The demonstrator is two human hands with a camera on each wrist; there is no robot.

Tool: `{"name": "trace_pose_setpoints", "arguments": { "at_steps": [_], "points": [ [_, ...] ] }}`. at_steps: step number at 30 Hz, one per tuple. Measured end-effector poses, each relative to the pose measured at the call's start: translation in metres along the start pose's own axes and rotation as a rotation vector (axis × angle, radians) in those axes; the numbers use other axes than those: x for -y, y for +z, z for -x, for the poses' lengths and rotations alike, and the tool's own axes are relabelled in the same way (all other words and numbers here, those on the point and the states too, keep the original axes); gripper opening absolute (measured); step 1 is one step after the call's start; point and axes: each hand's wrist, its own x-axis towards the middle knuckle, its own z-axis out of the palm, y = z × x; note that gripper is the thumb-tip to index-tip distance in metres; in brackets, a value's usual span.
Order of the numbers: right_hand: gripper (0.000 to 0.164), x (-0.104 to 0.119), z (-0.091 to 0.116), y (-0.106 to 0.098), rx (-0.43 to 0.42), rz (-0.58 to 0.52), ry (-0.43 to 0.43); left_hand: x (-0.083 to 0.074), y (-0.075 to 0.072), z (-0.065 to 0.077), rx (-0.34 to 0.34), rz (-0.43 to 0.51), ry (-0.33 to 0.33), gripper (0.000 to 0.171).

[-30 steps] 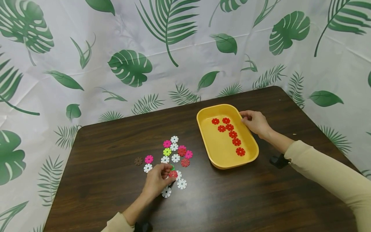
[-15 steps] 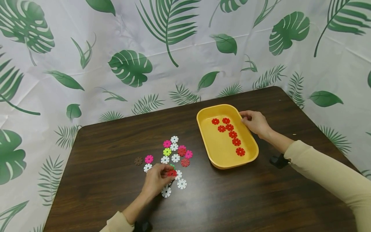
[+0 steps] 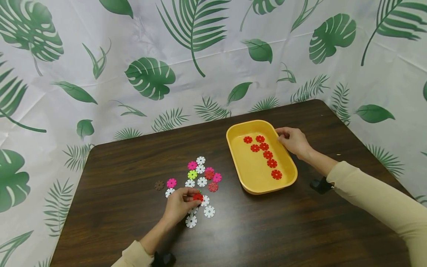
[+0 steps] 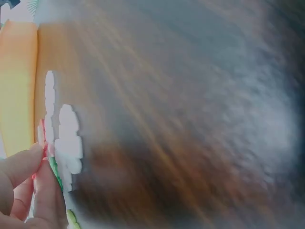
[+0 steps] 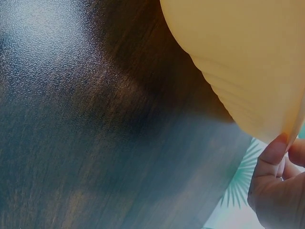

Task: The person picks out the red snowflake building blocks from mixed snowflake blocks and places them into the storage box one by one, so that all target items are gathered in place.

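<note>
In the head view my left hand [image 3: 176, 205] pinches a red notched disc [image 3: 198, 197] between thumb and fingers, just above the scattered discs. The left wrist view shows this red disc [image 4: 43, 126] edge-on at the fingertips, with white discs [image 4: 69, 136] beyond. A green disc [image 4: 55, 172] is partly hidden by the fingers. My right hand [image 3: 295, 141] grips the far right rim of a yellow tray [image 3: 247, 167]. In the right wrist view, thumb and fingers pinch the edge of the tray [image 5: 248, 62]. Several red discs [image 3: 268, 155] lie inside it.
Around the left hand lie loose white [image 3: 202, 181], pink [image 3: 171, 183], yellow-green [image 3: 192, 174], brown [image 3: 159, 185] and duller red discs [image 3: 213, 187]. They rest on a dark wooden table [image 3: 126, 207]. A leaf-patterned cloth [image 3: 207, 85] hangs behind the table.
My left hand has raised the red disc slightly up and away, and the disc has tilted. White discs under the hand show more. The right hand and tray have stayed put.
</note>
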Motion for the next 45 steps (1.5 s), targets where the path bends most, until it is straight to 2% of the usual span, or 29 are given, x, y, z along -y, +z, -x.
{"name": "trace_pose_setpoints", "arguments": {
  "at_steps": [7,12,16,20,24,27,31,36,42,45],
  "points": [
    [0.035,-0.001,0.0,0.0,0.001,-0.007,0.006,-0.009,-0.001,-0.006,0.06,0.287,-0.2,0.029],
    [0.035,-0.001,0.0,0.0,0.003,-0.008,-0.005,-0.018,-0.003,-0.016,0.089,0.422,-0.254,0.032],
    [0.035,-0.002,0.0,0.0,-0.004,0.002,-0.011,-0.029,-0.002,-0.025,0.086,0.472,-0.297,0.034],
    [0.034,-0.001,0.0,0.0,-0.001,0.007,-0.014,-0.039,0.002,-0.034,0.081,0.488,-0.286,0.035],
    [0.035,-0.001,0.0,-0.001,0.0,0.004,-0.017,-0.052,0.008,-0.045,0.087,0.513,-0.226,0.035],
    [0.035,-0.002,0.0,-0.001,-0.001,0.001,-0.014,-0.064,0.016,-0.056,0.107,0.536,-0.181,0.035],
    [0.035,-0.002,0.0,0.0,0.0,0.003,-0.01,-0.08,0.029,-0.07,0.143,0.598,-0.164,0.035],
    [0.035,-0.003,0.0,0.0,-0.007,0.009,-0.003,-0.101,0.049,-0.088,0.207,0.659,-0.178,0.037],
    [0.035,-0.003,0.0,-0.001,-0.002,0.008,-0.011,-0.123,0.071,-0.107,0.278,0.606,-0.205,0.036],
    [0.035,-0.003,0.0,-0.001,0.0,0.013,-0.013,-0.129,0.081,-0.115,0.298,0.595,-0.215,0.035]
  ]
}}
